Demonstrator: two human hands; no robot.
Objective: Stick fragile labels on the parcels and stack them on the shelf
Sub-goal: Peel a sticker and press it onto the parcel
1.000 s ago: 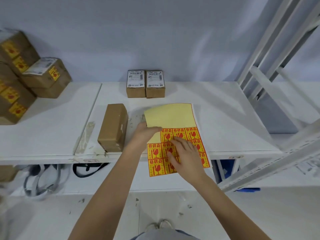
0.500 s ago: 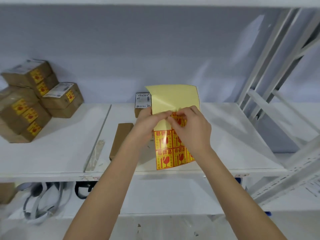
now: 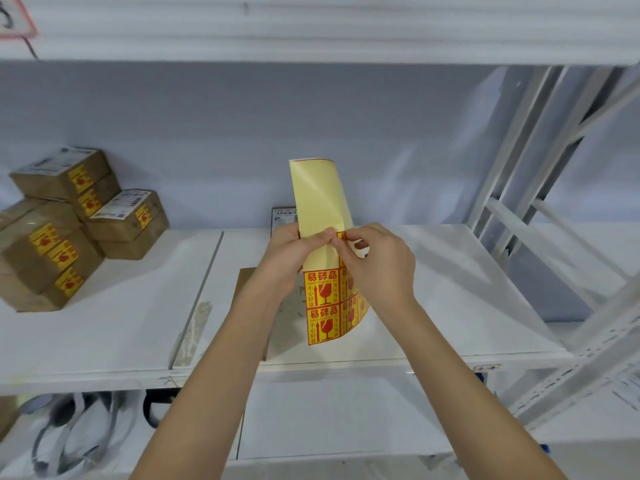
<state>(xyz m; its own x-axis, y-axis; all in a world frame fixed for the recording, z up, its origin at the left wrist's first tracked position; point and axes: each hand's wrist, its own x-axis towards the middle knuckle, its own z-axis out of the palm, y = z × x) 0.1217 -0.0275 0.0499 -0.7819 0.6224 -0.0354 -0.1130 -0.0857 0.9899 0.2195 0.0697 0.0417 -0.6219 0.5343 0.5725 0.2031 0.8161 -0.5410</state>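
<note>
I hold a yellow label sheet (image 3: 320, 209) upright above the white shelf (image 3: 114, 327); red-and-yellow fragile labels fill its lower part. My left hand (image 3: 289, 258) grips the sheet's left edge. My right hand (image 3: 375, 261) pinches a fragile label (image 3: 343, 236) at the top of the printed rows. A plain brown parcel (image 3: 242, 282) lies on the shelf, mostly hidden behind my left forearm. Another small parcel (image 3: 283, 216) with a white shipping label peeks out behind the sheet at the back.
A stack of brown parcels (image 3: 65, 223) with fragile labels stands at the shelf's left end. White slanted shelf struts (image 3: 540, 188) rise on the right. An upper shelf board (image 3: 311, 32) runs overhead. Cables and straps (image 3: 69, 431) lie on the lower level at left.
The sheet was lifted off the shelf and now stands upright in both hands, turned more edge-on. My right hand moved from the sheet's lower rows to a label at the top row.
</note>
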